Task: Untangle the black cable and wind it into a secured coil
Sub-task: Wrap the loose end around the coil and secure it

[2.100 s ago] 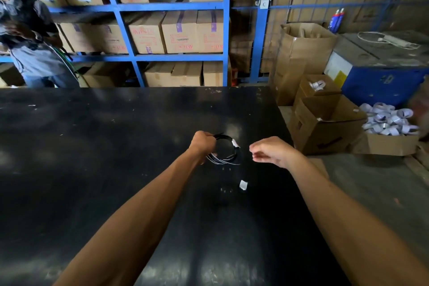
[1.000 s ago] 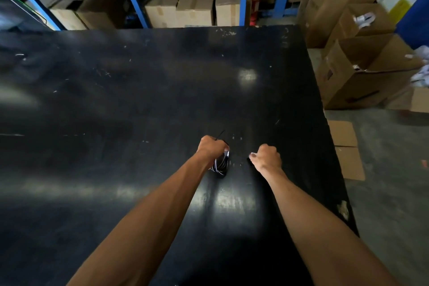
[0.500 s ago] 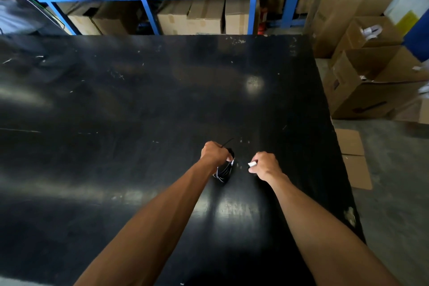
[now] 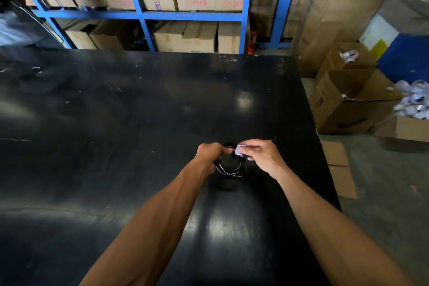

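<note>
A small coil of black cable (image 4: 228, 167) hangs just above the black table (image 4: 116, 123), its loops catching light. My left hand (image 4: 209, 153) grips the coil's left side, fingers closed around it. My right hand (image 4: 260, 155) pinches a small white piece of tape or label (image 4: 239, 149) at the coil's top, right against my left fingertips. Part of the coil is hidden behind both hands.
The table's right edge runs close to my right arm. Beyond it on the floor stand open cardboard boxes (image 4: 348, 102), one with white coiled items (image 4: 413, 104). Blue shelving (image 4: 144, 15) with cartons lines the back. A person (image 4: 14, 28) stands at far left.
My right hand picked up the white piece from the table and brought it up to the coil held in my left hand. The two hands now meet.
</note>
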A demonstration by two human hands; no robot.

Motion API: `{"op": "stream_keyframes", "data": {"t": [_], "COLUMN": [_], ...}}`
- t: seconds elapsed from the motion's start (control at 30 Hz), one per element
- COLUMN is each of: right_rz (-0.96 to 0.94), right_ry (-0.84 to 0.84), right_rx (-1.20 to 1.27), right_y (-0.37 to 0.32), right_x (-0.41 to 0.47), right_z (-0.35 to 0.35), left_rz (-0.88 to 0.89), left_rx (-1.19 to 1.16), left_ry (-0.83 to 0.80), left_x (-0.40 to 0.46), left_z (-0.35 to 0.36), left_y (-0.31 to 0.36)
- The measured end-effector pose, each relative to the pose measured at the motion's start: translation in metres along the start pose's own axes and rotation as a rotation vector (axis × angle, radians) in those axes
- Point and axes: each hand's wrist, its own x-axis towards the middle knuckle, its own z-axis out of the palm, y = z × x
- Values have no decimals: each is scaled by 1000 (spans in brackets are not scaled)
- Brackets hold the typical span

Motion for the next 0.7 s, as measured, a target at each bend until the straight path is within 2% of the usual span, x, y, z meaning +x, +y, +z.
{"op": "stream_keyframes", "data": {"t": [0.13, 0.23, 0.4, 0.53, 0.7], "right_rz": [-142, -110, -149, -189, -212], "right_ry": [-161, -197, -68, -40, -34], "right_rx": [-108, -72, 32, 40, -20], "right_y": [-8, -17, -39, -51, -56], "right_x": [-16, -22, -20, -23, -25], "right_z": [-3, -6, -14, -16, -6], "left_rz": [38, 138, 316, 300, 389], "left_rx": [42, 50, 113, 52, 105], "left_ry": [255, 198, 35, 24, 16], "left_x": [1, -5, -19, -32, -38], "left_z": [-14, -15, -7, -7, -4], "left_y": [11, 21, 32, 52, 59]}}
